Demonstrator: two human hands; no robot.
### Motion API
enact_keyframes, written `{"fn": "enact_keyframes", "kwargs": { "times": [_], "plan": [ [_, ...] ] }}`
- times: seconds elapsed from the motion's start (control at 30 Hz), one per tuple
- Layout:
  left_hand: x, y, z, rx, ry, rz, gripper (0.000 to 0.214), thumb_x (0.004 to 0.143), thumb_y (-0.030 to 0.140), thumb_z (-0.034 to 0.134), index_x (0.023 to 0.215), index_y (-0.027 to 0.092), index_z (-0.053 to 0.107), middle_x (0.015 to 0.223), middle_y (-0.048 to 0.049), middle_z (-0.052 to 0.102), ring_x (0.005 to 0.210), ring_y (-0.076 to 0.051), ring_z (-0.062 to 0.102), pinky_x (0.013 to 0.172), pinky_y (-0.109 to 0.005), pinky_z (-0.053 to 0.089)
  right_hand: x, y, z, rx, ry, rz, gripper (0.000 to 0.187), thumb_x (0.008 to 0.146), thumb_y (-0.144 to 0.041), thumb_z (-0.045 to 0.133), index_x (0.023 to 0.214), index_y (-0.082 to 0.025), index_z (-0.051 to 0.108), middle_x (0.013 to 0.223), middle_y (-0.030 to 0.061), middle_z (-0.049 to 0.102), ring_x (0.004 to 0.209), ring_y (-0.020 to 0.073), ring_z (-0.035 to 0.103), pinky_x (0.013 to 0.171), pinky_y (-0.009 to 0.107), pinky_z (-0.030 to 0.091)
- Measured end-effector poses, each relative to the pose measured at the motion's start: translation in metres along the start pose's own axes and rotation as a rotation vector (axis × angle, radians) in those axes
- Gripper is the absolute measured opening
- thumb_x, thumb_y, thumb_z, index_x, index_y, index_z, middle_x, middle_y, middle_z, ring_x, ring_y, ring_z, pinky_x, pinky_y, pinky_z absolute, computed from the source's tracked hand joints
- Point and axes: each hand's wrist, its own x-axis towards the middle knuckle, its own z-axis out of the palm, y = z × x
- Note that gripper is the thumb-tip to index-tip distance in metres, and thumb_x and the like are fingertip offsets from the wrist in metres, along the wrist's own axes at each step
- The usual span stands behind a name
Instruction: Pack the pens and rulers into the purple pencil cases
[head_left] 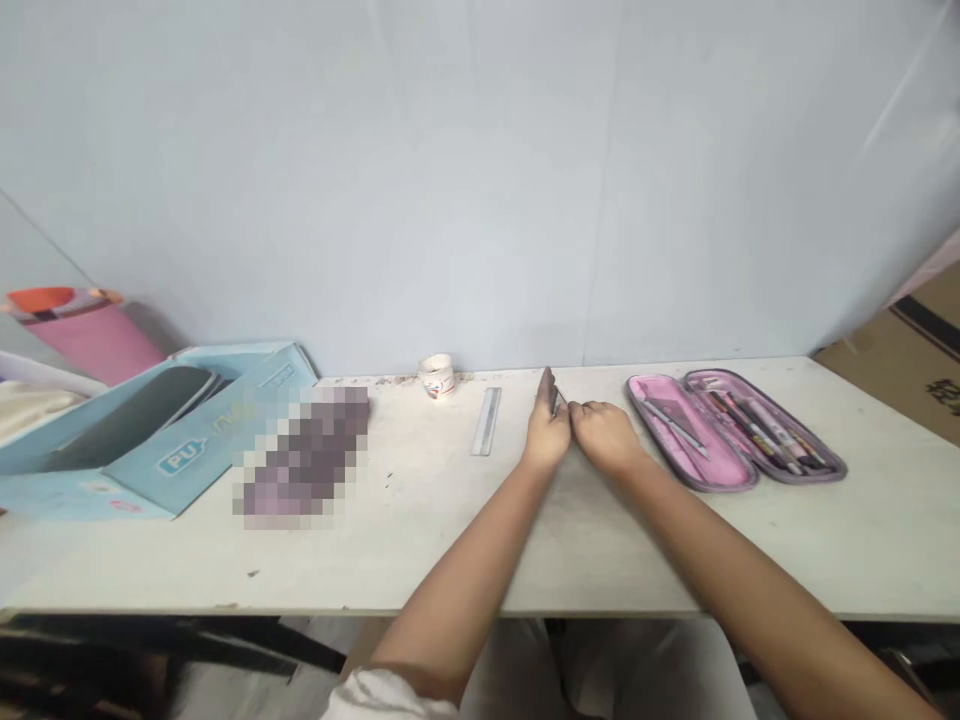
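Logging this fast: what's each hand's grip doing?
Left hand: grip closed, a thin dark item at its fingertips.
Right hand: grip closed; which hand holds it, unclear.

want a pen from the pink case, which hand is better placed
Right, probably. The right hand rests just beside the open pink pencil case, with nothing between them, while the left hand lies farther off, on the other side of the right hand.

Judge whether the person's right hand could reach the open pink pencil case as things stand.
Probably yes: the right hand sits just beside the pink pencil case, with no object between them.
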Motion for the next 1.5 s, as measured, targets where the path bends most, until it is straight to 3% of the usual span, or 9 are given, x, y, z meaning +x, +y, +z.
{"fn": "enact_keyframes", "kwargs": {
  "times": [0.23, 0.4, 0.57, 0.77, 0.93, 1.13, 1.3, 1.4, 1.5],
  "plan": [
    [-0.005, 0.037, 0.081, 0.246, -0.260, 0.346, 0.055, 0.083, 0.014, 0.034, 0.138, 0.014, 0.028, 0.144, -0.0100, 0.032, 0.134, -0.015, 0.026, 0.113, -0.035, 0.019, -0.046, 0.071, -0.011, 0.191, 0.280, 0.434, 0.036, 0.089, -0.022, 0.033, 0.119, -0.010, 0.050, 0.099, 0.0151, 0.065, 0.091, 0.0236, 0.061, 0.075, 0.031, 0.043],
    [-0.016, 0.030, 0.129, 0.542, -0.477, 0.404, 0.059, 0.081, 0.012, 0.034, 0.139, 0.011, 0.025, 0.145, -0.0139, 0.029, 0.136, -0.019, 0.020, 0.112, -0.038, 0.018, -0.077, 0.109, -0.001, 0.321, 0.330, 0.595, 0.039, 0.089, -0.020, 0.031, 0.122, -0.007, 0.048, 0.111, 0.0155, 0.062, 0.096, 0.0223, 0.060, 0.081, 0.030, 0.042],
    [-0.019, 0.023, 0.139, 0.783, -0.574, 0.316, 0.062, 0.079, 0.014, 0.037, 0.140, 0.011, 0.023, 0.138, -0.0148, 0.041, 0.129, -0.022, 0.036, 0.111, -0.045, 0.014, -0.085, 0.114, 0.008, 0.230, 0.114, 0.622, 0.034, 0.086, -0.015, 0.034, 0.110, -0.004, 0.056, 0.097, 0.0172, 0.065, 0.091, 0.0223, 0.059, 0.081, 0.031, 0.039],
    [-0.018, 0.022, 0.129, 0.774, -0.587, 0.308, 0.058, 0.079, 0.013, 0.036, 0.137, 0.011, 0.030, 0.132, -0.0134, 0.049, 0.124, -0.021, 0.044, 0.111, -0.042, 0.018, -0.087, 0.108, 0.014, 0.102, 0.154, 0.456, 0.032, 0.085, -0.020, 0.037, 0.093, -0.007, 0.066, 0.095, 0.0185, 0.061, 0.095, 0.0267, 0.051, 0.087, 0.037, 0.035],
    [-0.026, 0.024, 0.094, 0.679, -0.485, 0.309, 0.057, 0.077, 0.010, 0.037, 0.134, 0.012, 0.034, 0.135, -0.0129, 0.045, 0.124, -0.021, 0.042, 0.107, -0.038, 0.030, -0.093, 0.110, 0.022, 0.068, 0.194, 0.444, 0.034, 0.085, -0.023, 0.036, 0.086, -0.008, 0.066, 0.089, 0.0166, 0.061, 0.088, 0.0265, 0.051, 0.086, 0.038, 0.036],
    [-0.025, 0.016, -0.018, 0.575, -0.193, 0.100, 0.050, 0.079, 0.013, 0.041, 0.129, 0.009, 0.039, 0.130, -0.0155, 0.049, 0.123, -0.021, 0.044, 0.107, -0.040, 0.030, -0.086, 0.098, 0.014, 0.177, 0.320, 0.378, 0.034, 0.085, -0.026, 0.038, 0.100, -0.010, 0.064, 0.101, 0.0148, 0.059, 0.098, 0.0257, 0.049, 0.090, 0.037, 0.036],
    [-0.013, 0.007, -0.098, 0.489, 0.103, -0.075, 0.043, 0.084, 0.017, 0.037, 0.126, 0.011, 0.041, 0.127, -0.0161, 0.052, 0.119, -0.020, 0.049, 0.102, -0.039, 0.035, -0.040, 0.031, -0.001, 0.555, 0.258, 0.155, 0.032, 0.087, -0.030, 0.038, 0.100, -0.014, 0.062, 0.104, 0.0090, 0.063, 0.100, 0.0185, 0.054, 0.091, 0.030, 0.038],
    [-0.021, 0.002, -0.119, 0.748, 0.045, -0.046, 0.047, 0.084, 0.018, 0.038, 0.129, 0.007, 0.038, 0.133, -0.0192, 0.045, 0.127, -0.024, 0.039, 0.107, -0.043, 0.027, -0.001, -0.020, -0.003, 0.716, 0.155, 0.096, 0.035, 0.088, -0.034, 0.036, 0.099, -0.015, 0.062, 0.105, 0.0090, 0.064, 0.101, 0.0174, 0.055, 0.092, 0.029, 0.038],
    [-0.038, -0.006, -0.121, 1.030, -0.090, -0.046, 0.050, 0.084, 0.019, 0.037, 0.131, 0.002, 0.035, 0.137, -0.0252, 0.036, 0.133, -0.031, 0.028, 0.108, -0.051, 0.015, 0.036, -0.062, 0.002, 0.918, 0.034, 0.119, 0.040, 0.089, -0.040, 0.033, 0.098, -0.016, 0.063, 0.105, 0.0101, 0.065, 0.104, 0.0179, 0.055, 0.092, 0.031, 0.039]
  ]
}}
